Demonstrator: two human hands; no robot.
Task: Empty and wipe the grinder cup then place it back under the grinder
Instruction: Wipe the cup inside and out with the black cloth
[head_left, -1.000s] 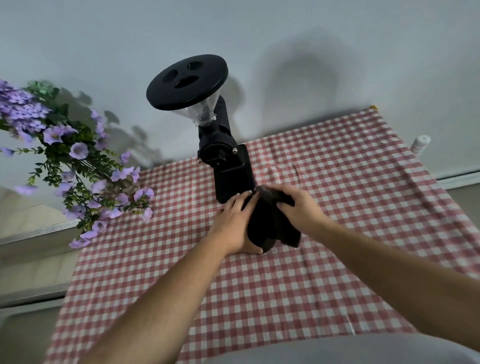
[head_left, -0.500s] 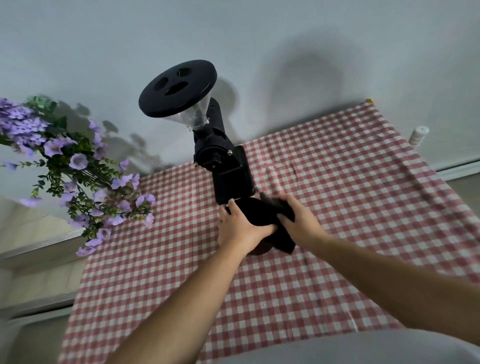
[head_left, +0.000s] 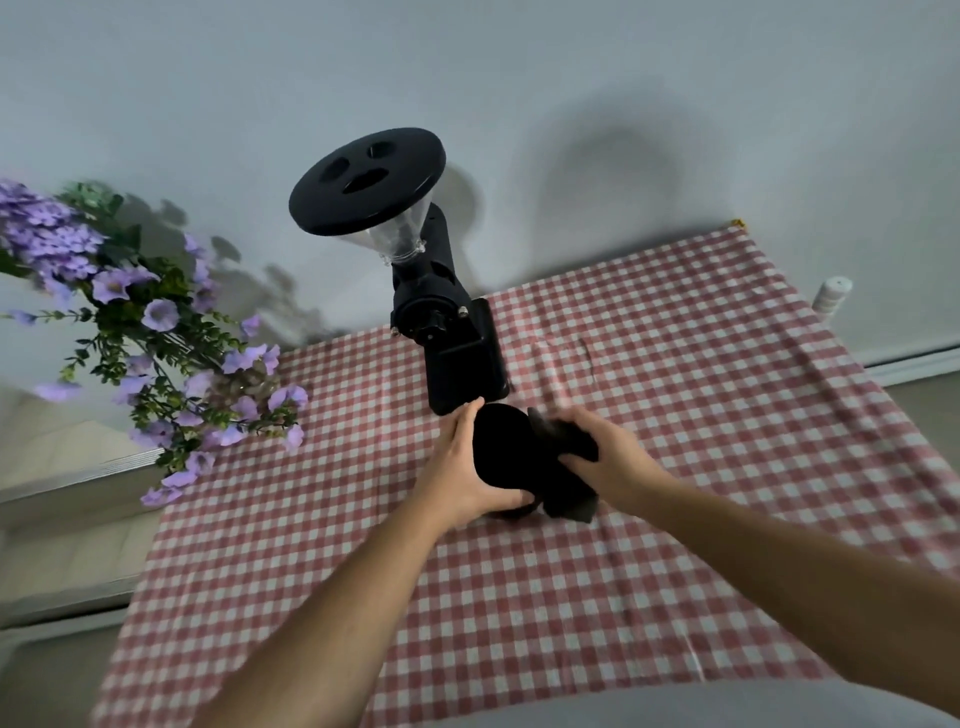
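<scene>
My left hand (head_left: 460, 475) wrapped round the black cup (head_left: 501, 452) at frame centre, my right hand (head_left: 605, 457) clutching a dark cloth (head_left: 569, 491) against it, grinder (head_left: 441, 322) just above, checked tablecloth (head_left: 675, 415) beneath

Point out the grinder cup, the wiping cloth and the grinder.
grinder cup (head_left: 501, 447): head view, on its dark side wall beside the left hand.
wiping cloth (head_left: 569, 501): head view, on the black fold hanging below the right hand.
grinder (head_left: 462, 371): head view, on the front of its black body.
</scene>
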